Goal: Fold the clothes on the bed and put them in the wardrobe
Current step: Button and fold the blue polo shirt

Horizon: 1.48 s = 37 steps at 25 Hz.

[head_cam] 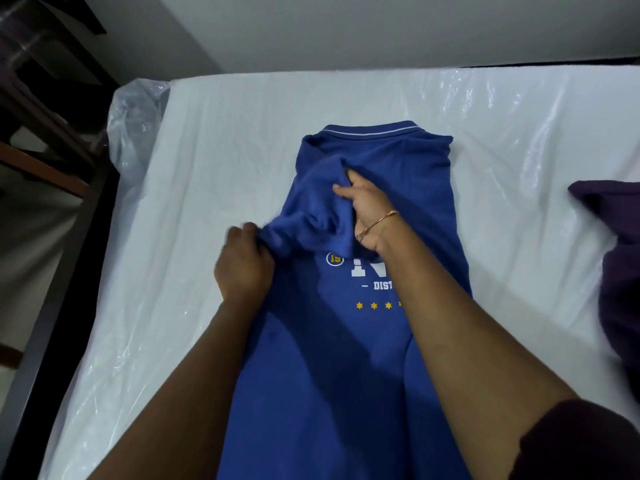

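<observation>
A blue polo shirt [408,174] lies lengthwise on the bed [214,140], collar at the far end, white and yellow print partly showing. Its right side is folded in. My left hand [244,265] grips the bunched left sleeve at the shirt's left edge. My right hand [369,206], with a thin bracelet on the wrist, pinches the same sleeve fabric nearer the collar, holding it over the shirt's middle. The sleeve is lifted and rumpled between both hands.
The mattress is wrapped in clear plastic [138,112]. A dark purple garment [620,258] lies at the bed's right edge. Dark wooden furniture [45,98] stands to the left, beyond the bed's black frame [52,358]. A pale wall runs behind.
</observation>
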Tool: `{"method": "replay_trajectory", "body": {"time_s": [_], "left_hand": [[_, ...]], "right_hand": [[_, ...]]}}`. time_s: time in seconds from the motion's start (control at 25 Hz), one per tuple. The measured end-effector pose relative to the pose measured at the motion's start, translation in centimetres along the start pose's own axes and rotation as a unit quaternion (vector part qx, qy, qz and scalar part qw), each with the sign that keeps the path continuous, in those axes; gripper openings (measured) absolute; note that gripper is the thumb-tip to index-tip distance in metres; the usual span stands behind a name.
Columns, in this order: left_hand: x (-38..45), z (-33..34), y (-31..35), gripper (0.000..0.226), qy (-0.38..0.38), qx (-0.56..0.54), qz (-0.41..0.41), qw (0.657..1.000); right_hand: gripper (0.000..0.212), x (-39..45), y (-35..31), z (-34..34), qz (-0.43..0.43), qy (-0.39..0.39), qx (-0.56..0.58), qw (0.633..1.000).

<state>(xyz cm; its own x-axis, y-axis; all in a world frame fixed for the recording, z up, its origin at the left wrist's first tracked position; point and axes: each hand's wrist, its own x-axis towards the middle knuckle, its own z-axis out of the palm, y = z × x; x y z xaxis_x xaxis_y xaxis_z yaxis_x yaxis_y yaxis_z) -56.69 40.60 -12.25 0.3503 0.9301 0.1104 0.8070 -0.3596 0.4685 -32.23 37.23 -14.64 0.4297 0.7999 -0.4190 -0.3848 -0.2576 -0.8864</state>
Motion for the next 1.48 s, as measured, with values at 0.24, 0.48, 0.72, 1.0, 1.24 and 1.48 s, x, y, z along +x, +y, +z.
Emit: {"method": "replay_trajectory", "body": {"time_s": [0.24, 0.48, 0.72, 1.0, 1.24, 1.48], "left_hand": [[-0.5, -0.2, -3.0, 0.015, 0.043, -0.065, -0.168, 0.983], [-0.2, 0.7, -5.6, 0.015, -0.012, -0.079, -0.110, 0.991], [-0.5, 0.9, -7.3, 0.020, -0.086, -0.157, -0.127, 0.975], [-0.9, 2.4, -8.1, 0.022, -0.035, -0.384, -0.183, 0.904], [0.0, 2.9, -9.6, 0.021, -0.024, -0.333, -0.193, 0.923], [0.9, 2.5, -9.3, 0.028, -0.048, -0.292, -0.183, 0.938]], "right_hand": [[0.029, 3.3, 3.1, -1.6, 0.043, 0.282, -0.338, 0.897], [0.058, 10.3, 1.8, 5.0, -0.138, 0.209, -0.509, 0.823], [0.017, 16.5, 0.2, 7.2, -0.104, 0.202, -0.509, 0.830], [0.046, 24.4, -1.5, 8.3, -0.084, 0.232, -0.419, 0.874], [0.060, 20.5, -2.9, 8.6, -0.103, 0.176, -0.379, 0.902], [0.058, 4.4, 5.3, 5.5, -0.108, 0.327, -0.474, 0.811]]}}
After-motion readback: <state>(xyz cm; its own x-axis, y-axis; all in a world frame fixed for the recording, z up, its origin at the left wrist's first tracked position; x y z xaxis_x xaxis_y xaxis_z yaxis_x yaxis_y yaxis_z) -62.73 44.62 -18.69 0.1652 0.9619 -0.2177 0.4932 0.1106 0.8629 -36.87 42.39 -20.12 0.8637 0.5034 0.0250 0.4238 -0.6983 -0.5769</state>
